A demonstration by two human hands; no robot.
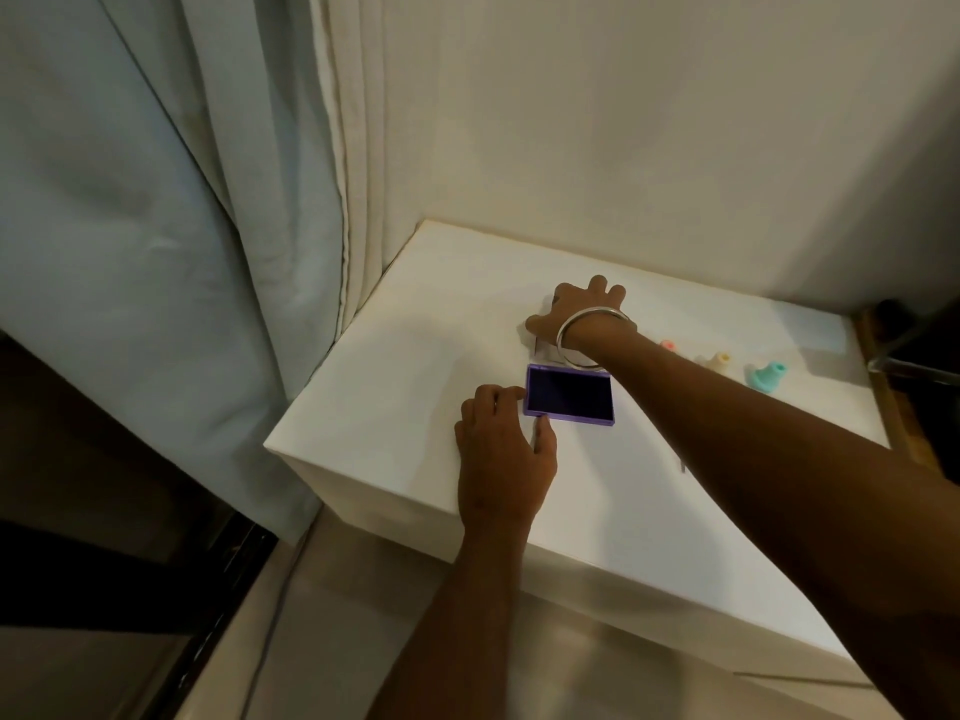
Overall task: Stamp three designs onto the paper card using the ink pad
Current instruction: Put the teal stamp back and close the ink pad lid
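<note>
Here the left hand (501,449) lies flat, fingers loosely spread, fingertips touching the left edge of the open purple ink pad (569,394) on the white table (395,407). Just behind it, the bangled right hand (576,309) presses down with fingers splayed; what it covers is unclear. Pink (668,346), cream (719,362) and teal (768,376) stamps stand to the right, well apart from both hands.

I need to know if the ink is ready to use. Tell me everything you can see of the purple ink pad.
The ink pad is a flat rectangular case with a light purple plastic-looking rim around a very dark, near-black inked surface that is uncovered. It lies flat on the white table, near the left edge. The left hand touches its left end with fingertips and thumb. The right hand reaches just beyond its far edge.
</note>
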